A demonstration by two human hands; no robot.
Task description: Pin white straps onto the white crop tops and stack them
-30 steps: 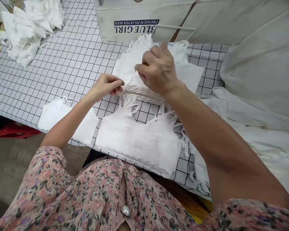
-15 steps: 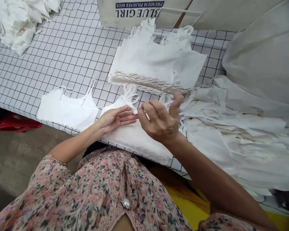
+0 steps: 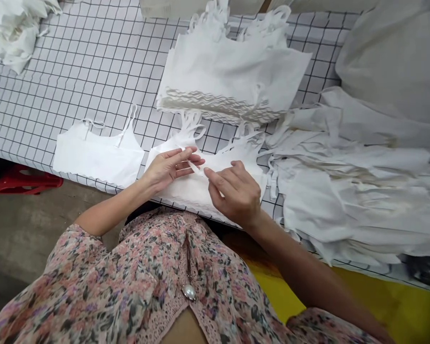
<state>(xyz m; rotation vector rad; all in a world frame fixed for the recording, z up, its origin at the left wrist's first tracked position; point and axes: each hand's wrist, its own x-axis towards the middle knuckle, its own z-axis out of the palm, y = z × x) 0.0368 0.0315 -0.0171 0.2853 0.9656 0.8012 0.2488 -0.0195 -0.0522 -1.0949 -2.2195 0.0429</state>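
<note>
A thin white strap (image 3: 195, 167) runs between my two hands. My left hand (image 3: 170, 168) pinches it between thumb and fingers, the other fingers loosely stretched. Curled at its other end is my right hand (image 3: 235, 193), with the fingertips closed on it; the exact grip is partly hidden. Beneath both hands lies a stack of white camisole tops (image 3: 215, 188), straps bunched at the upper edge. To the left, a single white camisole top (image 3: 98, 152) is spread flat with its straps up.
A taller stack of white tops (image 3: 232, 71) with wavy hems sits beyond my hands. Loose white garments (image 3: 347, 191) are heaped at the right, and a white fabric pile (image 3: 16, 33) at the far left. A carton (image 3: 200, 7) stands behind on the checked tablecloth (image 3: 103, 57).
The view has tilted down, so the carton's lettering is out of frame. My right hand has lowered and its raised thumb has come down; more of the strap shows between my hands.
</note>
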